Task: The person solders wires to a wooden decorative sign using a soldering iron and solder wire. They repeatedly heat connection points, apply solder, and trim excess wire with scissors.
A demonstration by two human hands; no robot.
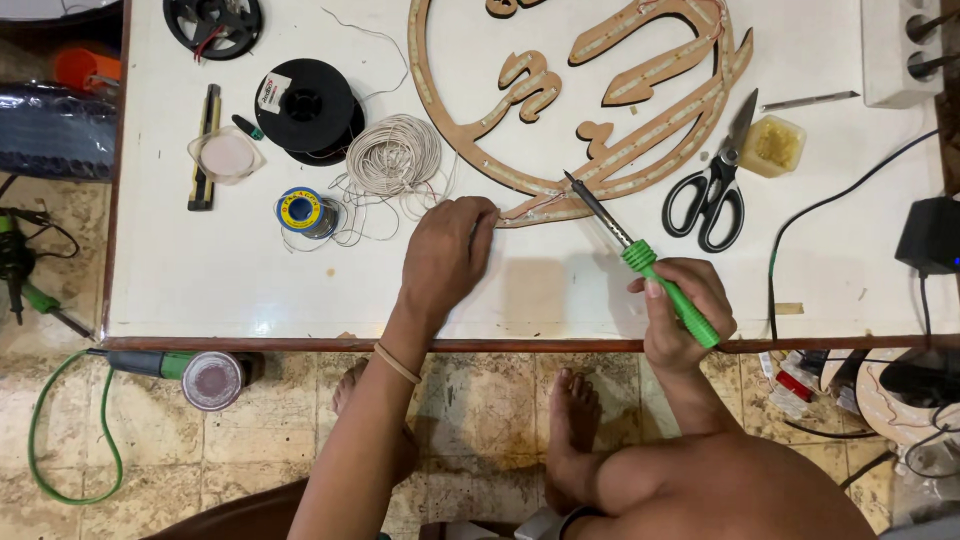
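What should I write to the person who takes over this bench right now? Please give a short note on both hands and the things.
Left hand: pressed flat on the white table, fingertips at the lower edge of the wooden cut-out sign.
Right hand: holds the green-handled soldering iron, its tip at the sign's lower rim.
Nearby: solder spool, coil of white wire, scissors, yellow flux tub.
Done: light strips already lie along the sign's shapes.
Left: which joints are finished is too small to tell; check them.

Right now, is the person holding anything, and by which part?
The right hand holds a soldering iron by its green handle. The left hand grips nothing; its fingers press on the wooden sign.
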